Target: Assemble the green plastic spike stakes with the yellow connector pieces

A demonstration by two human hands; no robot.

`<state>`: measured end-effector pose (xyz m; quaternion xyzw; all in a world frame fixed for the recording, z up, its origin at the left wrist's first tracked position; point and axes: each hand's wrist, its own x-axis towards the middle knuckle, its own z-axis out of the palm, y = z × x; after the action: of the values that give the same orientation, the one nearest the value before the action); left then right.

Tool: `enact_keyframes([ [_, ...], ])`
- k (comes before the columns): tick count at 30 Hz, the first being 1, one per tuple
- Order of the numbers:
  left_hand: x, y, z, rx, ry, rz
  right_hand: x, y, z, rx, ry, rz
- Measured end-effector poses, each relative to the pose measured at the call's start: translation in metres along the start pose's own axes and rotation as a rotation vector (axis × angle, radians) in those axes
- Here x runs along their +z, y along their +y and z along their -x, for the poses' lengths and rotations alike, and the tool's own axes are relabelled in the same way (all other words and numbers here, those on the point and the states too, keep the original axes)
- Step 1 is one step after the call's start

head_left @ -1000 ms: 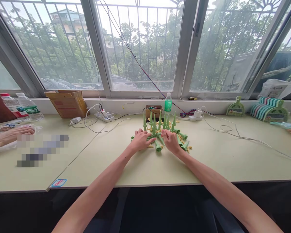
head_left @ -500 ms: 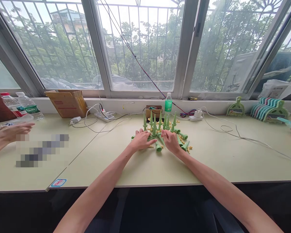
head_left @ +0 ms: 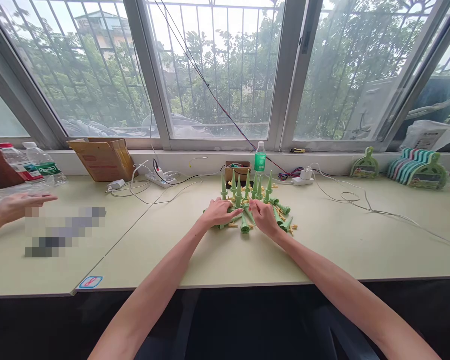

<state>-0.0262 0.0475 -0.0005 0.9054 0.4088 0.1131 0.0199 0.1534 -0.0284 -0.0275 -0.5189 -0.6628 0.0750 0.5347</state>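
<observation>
Green cones [head_left: 239,194] stand beyond the left hand [head_left: 220,213] (thumb spread) and right hand [head_left: 261,216] (curled); grips cannot be determined. Box [head_left: 241,172] farther back: contents indistinct.

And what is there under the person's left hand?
Past the lower edge of the left hand, part of a green piece and a small yellow piece show. What lies directly beneath the palm is covered.

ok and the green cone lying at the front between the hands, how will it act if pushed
Nudged sideways, the green cone would probably roll in a curve, as it is round and tapered. Its open, hollow-looking end suggests it is light for its size. That end looks round, so it is probably stiff.
</observation>
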Motion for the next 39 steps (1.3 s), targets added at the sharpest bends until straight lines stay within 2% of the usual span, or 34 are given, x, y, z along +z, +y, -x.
enact_keyframes([
  [12,0.0015,-0.0025,-0.0007,0.014,-0.006,0.042,0.0001,-0.0004,-0.0001,0.007,0.000,0.007],
  [26,0.0002,-0.0016,-0.0022,-0.038,-0.056,0.077,-0.0004,0.0001,0.0001,0.004,0.004,-0.011],
  [39,0.0028,-0.0068,-0.0032,-0.074,-0.044,0.148,-0.0014,-0.0017,0.0000,0.022,0.002,-0.006],
])
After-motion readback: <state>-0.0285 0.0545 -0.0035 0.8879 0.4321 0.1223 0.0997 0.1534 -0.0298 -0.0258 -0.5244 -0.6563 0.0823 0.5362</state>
